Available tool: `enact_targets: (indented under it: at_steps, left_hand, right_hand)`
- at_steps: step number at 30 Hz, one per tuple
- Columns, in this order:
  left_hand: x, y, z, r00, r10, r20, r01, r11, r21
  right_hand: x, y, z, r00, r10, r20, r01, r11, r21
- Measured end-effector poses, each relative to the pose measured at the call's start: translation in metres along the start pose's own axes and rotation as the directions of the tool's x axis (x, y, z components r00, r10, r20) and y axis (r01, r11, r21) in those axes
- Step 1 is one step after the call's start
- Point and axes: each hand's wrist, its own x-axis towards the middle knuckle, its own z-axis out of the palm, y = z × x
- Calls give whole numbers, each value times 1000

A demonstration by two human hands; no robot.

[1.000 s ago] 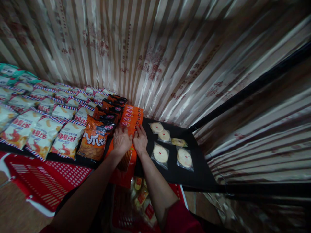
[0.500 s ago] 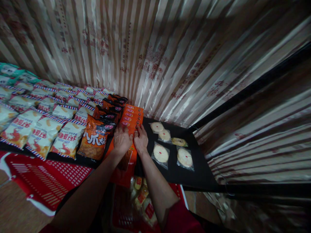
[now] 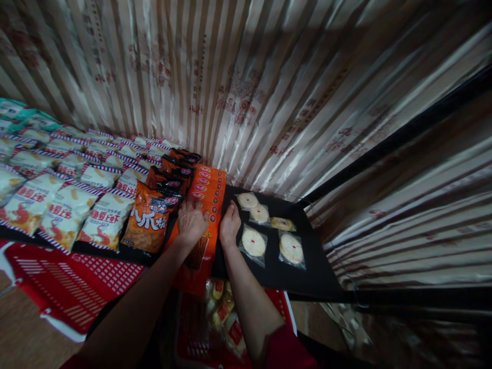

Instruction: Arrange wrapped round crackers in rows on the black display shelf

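Observation:
Orange snack packets lie overlapped in a column on the black shelf, their top edges showing in a row of strips. My left hand rests flat on them near the left side, fingers stretched out. Just off their right edge is my right hand, held on its side with the fingers extended and nothing visible in it. To the left of the packets stand orange-and-black snack bags. Right of my right hand lie round white cakes in clear wrappers.
Rows of white snack bags fill the shelf's left side. Below hang a red basket and another red basket with wrapped snacks. A striped curtain backs the shelf, and a black bar slants at right.
My right hand has lifted off the orange packets and shifted right, turning onto its side at their edge. My left hand stays on the packets with its fingers slightly more spread.

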Motion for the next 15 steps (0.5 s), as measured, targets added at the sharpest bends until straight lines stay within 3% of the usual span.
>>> enact_targets:
  at_steps: [9, 15]
  left_hand:
    - [-1, 1, 1, 1000, -21, 2, 21, 1000, 21]
    - [0, 1, 5, 1000, -21, -10, 21, 1000, 8]
  right_hand:
    - [-6, 16, -1, 1000, 14, 13, -16, 995, 98]
    - [-19, 12, 3, 994, 85, 61, -102, 914, 392]
